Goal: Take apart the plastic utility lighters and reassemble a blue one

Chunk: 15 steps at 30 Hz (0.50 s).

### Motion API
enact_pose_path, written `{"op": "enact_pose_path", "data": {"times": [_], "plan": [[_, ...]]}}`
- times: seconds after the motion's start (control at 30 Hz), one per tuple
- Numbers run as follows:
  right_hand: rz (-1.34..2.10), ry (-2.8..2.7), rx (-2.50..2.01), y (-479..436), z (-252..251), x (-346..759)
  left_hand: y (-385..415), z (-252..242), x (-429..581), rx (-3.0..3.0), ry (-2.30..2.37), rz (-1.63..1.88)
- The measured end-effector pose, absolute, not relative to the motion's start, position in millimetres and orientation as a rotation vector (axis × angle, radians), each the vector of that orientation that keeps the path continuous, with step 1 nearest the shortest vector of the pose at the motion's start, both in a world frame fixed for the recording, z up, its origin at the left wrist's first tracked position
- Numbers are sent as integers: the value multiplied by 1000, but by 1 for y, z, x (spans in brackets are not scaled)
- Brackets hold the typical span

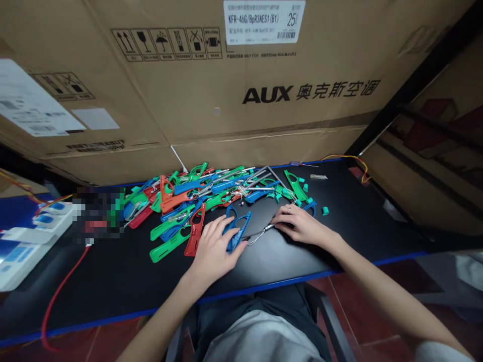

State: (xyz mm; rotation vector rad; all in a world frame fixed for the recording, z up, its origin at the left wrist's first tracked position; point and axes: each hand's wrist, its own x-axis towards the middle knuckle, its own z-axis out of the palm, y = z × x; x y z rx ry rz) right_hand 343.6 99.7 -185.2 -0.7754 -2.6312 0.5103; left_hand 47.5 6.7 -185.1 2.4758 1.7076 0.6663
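Observation:
My left hand (218, 246) is curled over a blue plastic handle shell (237, 236), with its thumb along the near side. A thin metal rod (253, 235) extends from beside the shell toward my right hand (298, 223), whose fingertips are pinched on a small silvery part (269, 227). Thin white wires (256, 240) trail below the rod. Close beyond both hands lies a heap of green, blue, red and orange lighter-like handle shells (188, 201), mixed with metal rods. Another blue piece (310, 207) is partly covered by my right hand.
A large cardboard box (196, 100) walls off the back of the black table (362, 216). Small green caps (325, 210) and a screwdriver (298, 163) lie at the right. A white power strip (33, 251) and red cable (62, 286) occupy the left.

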Motion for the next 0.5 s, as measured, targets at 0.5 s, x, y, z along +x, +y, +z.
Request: {"op": "enact_pose_path", "data": {"times": [0.5], "plan": [[895,-2495,-693,93,-173,333,0,-173,60,2449,1409,719]]}}
